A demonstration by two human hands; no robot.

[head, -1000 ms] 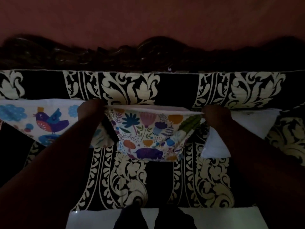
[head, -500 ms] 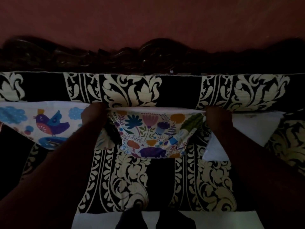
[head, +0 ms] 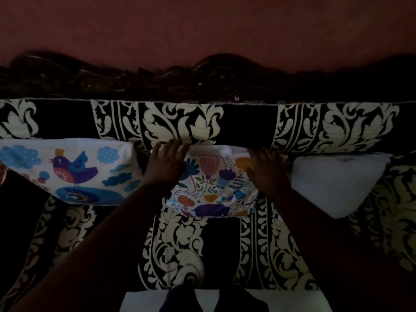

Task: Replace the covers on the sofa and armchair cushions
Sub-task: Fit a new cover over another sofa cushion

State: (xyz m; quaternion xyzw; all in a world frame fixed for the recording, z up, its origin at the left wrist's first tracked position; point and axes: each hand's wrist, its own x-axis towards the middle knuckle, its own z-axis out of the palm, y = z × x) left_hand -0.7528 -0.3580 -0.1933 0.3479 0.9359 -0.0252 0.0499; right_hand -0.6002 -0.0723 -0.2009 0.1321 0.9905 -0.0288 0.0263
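Nearest the viewer, below the floral cushion (head: 213, 188), the patterned sofa seat (head: 180, 248) runs down to a pale strip of floor, and both forearms reach up across it toward that cushion, which leans against the foot of the sofa backrest (head: 184, 122). The left hand (head: 166, 161) lies flat on the cushion's upper left corner, fingers spread and straight, pressing rather than gripping; the right hand (head: 266, 165) lies likewise on the upper right corner, fingers extended and apparently flat, though the dim light hides its fingertips. Between the hands, at the cushion's top edge, a sliver of white filling (head: 227, 149) shows, so the cover's opening seems not fully closed; my judgement is that if the hands let go now the insert could creep out again or bunch unevenly in the corners. Pushing down hard could also slide the cushion forward off the backrest, since nothing braces its lower edge. Left of the floral cushion a bird-print cushion (head: 72, 170) sits already covered; to its right a bare white cushion (head: 335, 181) waits for a cover, and could be knocked by the right forearm. Beyond the backrest, carved dark wood (head: 202, 73) and a red wall.
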